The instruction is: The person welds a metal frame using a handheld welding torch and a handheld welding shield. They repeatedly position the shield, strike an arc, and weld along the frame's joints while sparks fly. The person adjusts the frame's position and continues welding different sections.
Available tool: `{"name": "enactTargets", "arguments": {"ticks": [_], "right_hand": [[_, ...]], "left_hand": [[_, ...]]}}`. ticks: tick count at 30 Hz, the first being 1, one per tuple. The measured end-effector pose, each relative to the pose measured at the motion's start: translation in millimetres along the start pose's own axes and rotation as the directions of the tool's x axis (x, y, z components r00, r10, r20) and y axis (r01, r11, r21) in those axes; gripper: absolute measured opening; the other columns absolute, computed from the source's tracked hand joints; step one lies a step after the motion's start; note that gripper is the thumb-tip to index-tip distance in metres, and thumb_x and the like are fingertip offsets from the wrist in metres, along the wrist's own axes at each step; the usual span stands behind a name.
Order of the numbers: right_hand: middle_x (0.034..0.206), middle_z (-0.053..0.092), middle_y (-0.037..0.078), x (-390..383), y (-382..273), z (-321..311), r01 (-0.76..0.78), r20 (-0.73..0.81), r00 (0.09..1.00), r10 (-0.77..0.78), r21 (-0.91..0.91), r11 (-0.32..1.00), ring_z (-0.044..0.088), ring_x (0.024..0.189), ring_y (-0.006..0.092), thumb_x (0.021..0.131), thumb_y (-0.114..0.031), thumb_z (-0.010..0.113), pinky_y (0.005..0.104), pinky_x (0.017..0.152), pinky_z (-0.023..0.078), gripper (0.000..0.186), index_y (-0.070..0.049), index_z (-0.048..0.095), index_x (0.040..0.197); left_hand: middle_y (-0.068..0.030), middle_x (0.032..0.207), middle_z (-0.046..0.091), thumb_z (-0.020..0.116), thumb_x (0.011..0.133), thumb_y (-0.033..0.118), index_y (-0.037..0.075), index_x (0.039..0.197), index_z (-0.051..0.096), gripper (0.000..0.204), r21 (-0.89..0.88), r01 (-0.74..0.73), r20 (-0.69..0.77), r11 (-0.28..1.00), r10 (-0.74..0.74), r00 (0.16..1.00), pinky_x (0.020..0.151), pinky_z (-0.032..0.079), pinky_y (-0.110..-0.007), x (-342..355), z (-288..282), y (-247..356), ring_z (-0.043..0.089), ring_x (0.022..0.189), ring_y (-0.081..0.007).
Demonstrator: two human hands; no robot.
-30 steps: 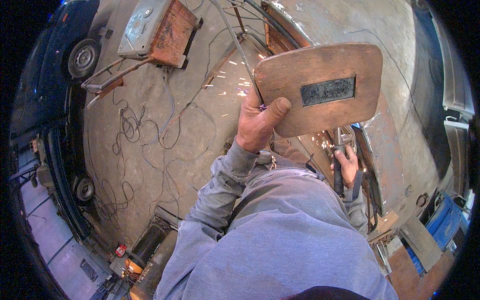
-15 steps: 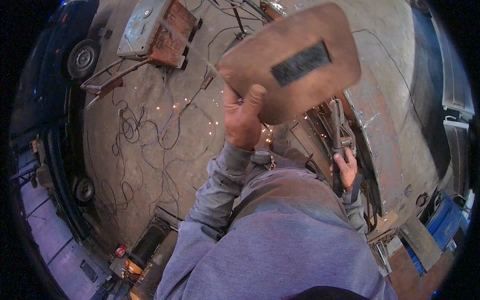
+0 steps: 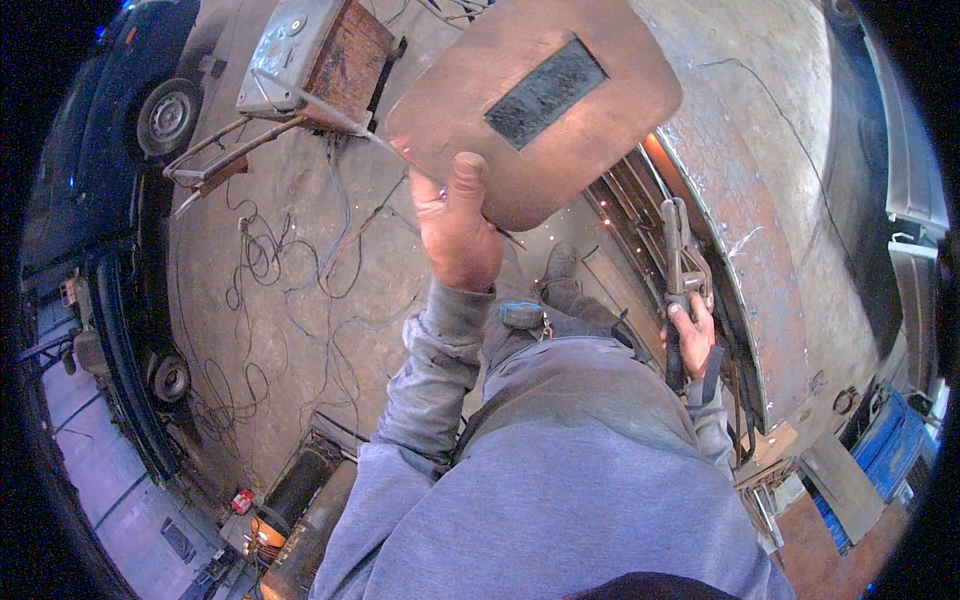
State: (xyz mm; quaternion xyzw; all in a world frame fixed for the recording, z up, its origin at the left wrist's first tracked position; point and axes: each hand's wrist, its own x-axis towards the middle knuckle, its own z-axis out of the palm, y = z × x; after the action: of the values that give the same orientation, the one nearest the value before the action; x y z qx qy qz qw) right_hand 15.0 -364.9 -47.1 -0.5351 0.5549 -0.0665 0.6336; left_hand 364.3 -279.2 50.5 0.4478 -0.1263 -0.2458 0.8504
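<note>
My left hand grips a brown hand-held welding shield with a dark rectangular window, raised in front of me. A thin rod also runs from this hand toward the upper left; how the fingers hold it is hidden. On the right, my right hand is wrapped around the handle of a welding electrode holder. The holder lies over a long metal frame beside a large curved, rusty metal panel. An orange glow shows by the shield's right edge, and small sparks fly below it.
A rusty box-shaped machine with a tubular handle stands at upper left. Tangled cables cover the floor nearby. A dark vehicle is along the left. Cylinders lie at lower left, and flat sheets lie at lower right.
My left hand and the shield have moved left and slightly upward, uncovering more of the metal frame and the orange glow. Fewer sparks show. My right hand stays nearly in place.
</note>
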Motion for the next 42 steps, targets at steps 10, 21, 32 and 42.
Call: {"name": "enactTargets", "arguments": {"ticks": [10,21,32,42], "right_hand": [[0.087,0.062,0.005,5,-1,0,-0.053,-0.008,0.999,0.054,0.065,0.996,0.062,0.061,0.0138,0.098,-0.026,0.065,0.0299,0.053,0.050,0.037,-0.005,0.057,0.128],[0.092,0.062,0.005,10,4,-3,-0.077,0.012,0.997,0.077,0.032,0.996,0.062,0.062,0.0114,0.099,-0.031,0.065,0.0275,0.049,0.049,0.039,-0.008,0.056,0.129],[0.085,0.062,0.005,9,-4,1,-0.064,0.008,0.998,0.064,0.051,0.997,0.061,0.059,0.0128,0.098,-0.028,0.066,0.0287,0.050,0.050,0.034,-0.005,0.057,0.122],[0.085,0.062,0.005,6,-9,4,-0.065,-0.007,0.998,0.067,0.118,0.991,0.059,0.060,0.0114,0.097,-0.026,0.066,0.0274,0.052,0.048,0.035,-0.006,0.059,0.126]], "left_hand": [[-0.0098,0.134,0.067,0.080,0.094,0.025,0.002,0.144,0.052,0.061,0.015,0.225,0.275,0.974,-0.221,0.936,0.101,0.053,-0.037,-24,-1,-16,0.064,0.120,-0.0218],[-0.0111,0.132,0.067,0.081,0.093,0.027,0.000,0.142,0.053,0.063,0.014,0.275,0.312,0.961,-0.265,0.912,0.102,0.052,-0.037,-25,7,-18,0.064,0.120,-0.0208],[-0.0103,0.132,0.067,0.080,0.095,0.027,0.001,0.143,0.053,0.062,0.028,0.287,0.320,0.958,-0.280,0.905,0.102,0.052,-0.037,-25,6,-20,0.064,0.119,-0.0200],[-0.0095,0.133,0.067,0.080,0.094,0.028,0.002,0.145,0.052,0.064,0.032,0.244,0.296,0.969,-0.243,0.924,0.102,0.052,-0.037,-23,5,-18,0.063,0.120,-0.0203]]}}
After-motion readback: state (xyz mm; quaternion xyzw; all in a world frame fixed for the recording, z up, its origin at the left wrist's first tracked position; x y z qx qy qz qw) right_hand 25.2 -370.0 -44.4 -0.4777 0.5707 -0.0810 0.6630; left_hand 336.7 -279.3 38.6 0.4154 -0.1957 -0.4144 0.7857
